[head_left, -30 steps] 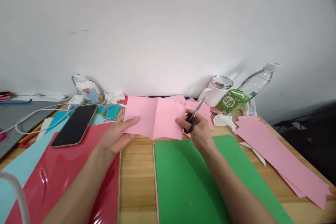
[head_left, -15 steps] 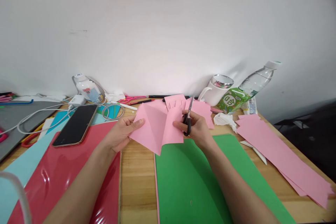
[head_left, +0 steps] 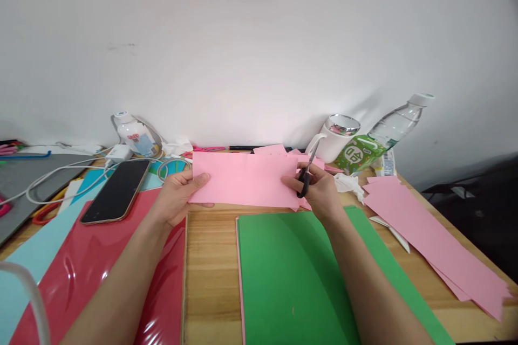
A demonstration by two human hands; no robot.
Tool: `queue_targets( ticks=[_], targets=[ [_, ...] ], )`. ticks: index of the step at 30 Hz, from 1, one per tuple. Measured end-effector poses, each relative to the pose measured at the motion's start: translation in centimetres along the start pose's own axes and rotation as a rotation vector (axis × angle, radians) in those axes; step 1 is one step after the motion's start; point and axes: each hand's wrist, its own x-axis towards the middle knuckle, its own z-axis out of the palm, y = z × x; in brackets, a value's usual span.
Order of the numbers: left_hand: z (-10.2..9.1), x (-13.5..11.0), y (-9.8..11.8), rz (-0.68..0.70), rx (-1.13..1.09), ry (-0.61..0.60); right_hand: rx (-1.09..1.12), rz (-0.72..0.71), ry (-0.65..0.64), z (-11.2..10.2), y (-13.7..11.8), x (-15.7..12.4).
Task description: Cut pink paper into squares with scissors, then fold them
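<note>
Paper [head_left: 243,179] spans the gap at the person's twelve o'clock, over the far edge of the green sheet [head_left: 291,275], long axis running nine to three. Neither hand is nearer: the left hand [head_left: 178,197] pinches the nine o'clock end, the right hand [head_left: 324,191] the three o'clock end, also gripping scissors [head_left: 303,182]. It looks pink, oblong, nearly flat.

head view | from above desk [head_left: 212,275] | faces forward, down | desk near, wall [head_left: 259,54] beyond

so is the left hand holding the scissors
No, the black-handled scissors are in the right hand; the left hand grips pink paper.
</note>
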Motion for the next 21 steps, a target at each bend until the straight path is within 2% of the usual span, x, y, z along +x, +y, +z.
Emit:
queue_targets(
  ticks=[3,5,6,7,9,11,13,15,21],
  targets=[
    [0.3,0.0,0.0,0.072,-0.038,0.043,0.017,-0.04,0.117,0.2,-0.2,0.0],
    [0.7,-0.1,0.0,0.227,-0.12,0.121,0.054,-0.074,0.167,0.3,-0.4,0.0],
    [0.9,-0.1,0.1,0.315,-0.161,0.168,0.067,-0.079,0.146,0.3,-0.6,-0.2],
    [1.1,-0.1,0.2,0.392,-0.193,0.211,0.066,-0.069,0.08,0.5,-0.7,-0.4],
    [1.4,-0.3,0.5,0.484,-0.225,0.274,0.024,-0.002,-0.181,1.0,-0.8,-1.0],
    [1.6,-0.6,0.8,0.506,-0.231,0.299,-0.02,0.097,-0.504,1.9,-0.7,-1.9],
    [1.7,-0.8,1.0,0.498,-0.229,0.308,-0.01,0.168,-0.714,3.0,-0.4,-2.8],
    [1.9,-1.0,1.1,0.486,-0.217,0.311,0.043,0.19,-0.769,4.0,-0.1,-3.5],
    [2.6,-1.7,0.5,0.438,-0.123,0.252,0.098,0.151,-0.717,4.9,-0.2,-4.2]
  ],
)
